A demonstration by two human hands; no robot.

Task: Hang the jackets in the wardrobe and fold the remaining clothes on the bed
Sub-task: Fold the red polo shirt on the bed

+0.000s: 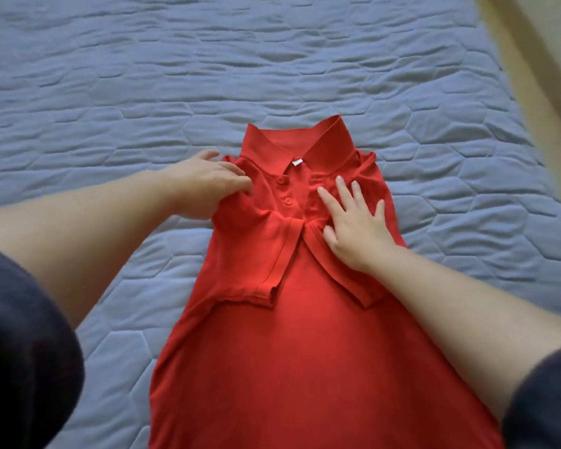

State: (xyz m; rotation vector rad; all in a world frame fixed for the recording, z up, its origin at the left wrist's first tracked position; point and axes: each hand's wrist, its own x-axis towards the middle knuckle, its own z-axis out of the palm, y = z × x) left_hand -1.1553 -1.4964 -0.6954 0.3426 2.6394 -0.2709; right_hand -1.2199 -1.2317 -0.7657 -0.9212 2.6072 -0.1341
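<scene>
Lying face up on the blue quilted bed (208,76), a red shirt (305,351) fills the middle of the view. Its collar (324,137) points to 12 o'clock and its hem runs out of the picture at 6 o'clock. A small white label (296,162) shows inside the collar, and two red buttons (280,180) sit just below it on the open placket.

Both short sleeves are folded inward over the chest. The 9 o'clock sleeve (256,254) lies flat with its ribbed cuff near the shirt's centre line. The 3 o'clock sleeve (347,280) crosses toward it, and the two cuffs nearly meet below the placket.

The left hand (204,183) is at the shirt's 9 o'clock shoulder. Its fingers are curled and bunch the cloth at the folded edge; the thumb is hidden. The right hand (357,228) lies on the 3 o'clock side of the chest, palm down. Its fingers are straight and spread, pressing the folded sleeve and the cloth beside the placket. The hands are apart, one on each side of the buttons.

Both forearms are bare. A dark cuff (20,351) fills the corner at 8 o'clock and another shows at 4 o'clock. A blurred pale strip (551,76) runs along the bed's edge at 2 o'clock; I cannot tell what it is.
</scene>
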